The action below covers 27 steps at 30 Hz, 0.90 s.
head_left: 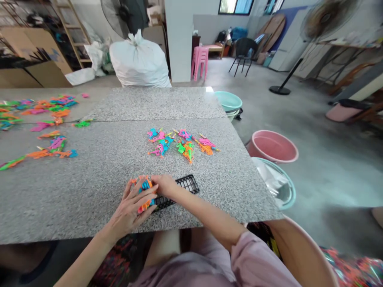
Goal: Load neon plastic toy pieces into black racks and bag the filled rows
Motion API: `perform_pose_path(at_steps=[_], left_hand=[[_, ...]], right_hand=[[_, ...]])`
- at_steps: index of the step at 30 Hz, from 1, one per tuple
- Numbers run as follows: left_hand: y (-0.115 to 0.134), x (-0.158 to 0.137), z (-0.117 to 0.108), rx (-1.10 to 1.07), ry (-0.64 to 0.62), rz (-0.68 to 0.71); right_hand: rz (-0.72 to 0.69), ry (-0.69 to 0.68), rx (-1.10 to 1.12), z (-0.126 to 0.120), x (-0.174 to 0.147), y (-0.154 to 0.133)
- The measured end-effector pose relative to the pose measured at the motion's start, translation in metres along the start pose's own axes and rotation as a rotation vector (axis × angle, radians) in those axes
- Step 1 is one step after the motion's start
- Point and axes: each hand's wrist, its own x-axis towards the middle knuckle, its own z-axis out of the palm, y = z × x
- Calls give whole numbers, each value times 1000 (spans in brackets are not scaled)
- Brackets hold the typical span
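Observation:
A small black plastic basket [188, 183] with an open grid lies at an angle on the speckled stone table. Over its left end, my left hand [131, 205] is cupped around a bunch of orange and blue plastic pieces [146, 185], fingers laid across them. My right hand [164, 185] reaches over the basket with curled fingers against the same bunch; its fingertips are hidden. Beyond the basket lie loose toy-like pieces in several bright colours, among them a green and orange cluster [187, 149] and a pink and orange one [206, 144].
More bright pieces [44, 153] are scattered on the left of the table. A white sack [139, 59] stands behind the far edge. Right of the table are a pink tub [274, 146], a turquoise basin [229, 101] and a basin with clear plastic [273, 179].

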Motion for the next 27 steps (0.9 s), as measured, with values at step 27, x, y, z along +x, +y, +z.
perform_pose_path(at_steps=[27], left_hand=[[6, 0, -6, -89, 27, -113]], right_hand=[[260, 255, 319, -37, -52, 49]])
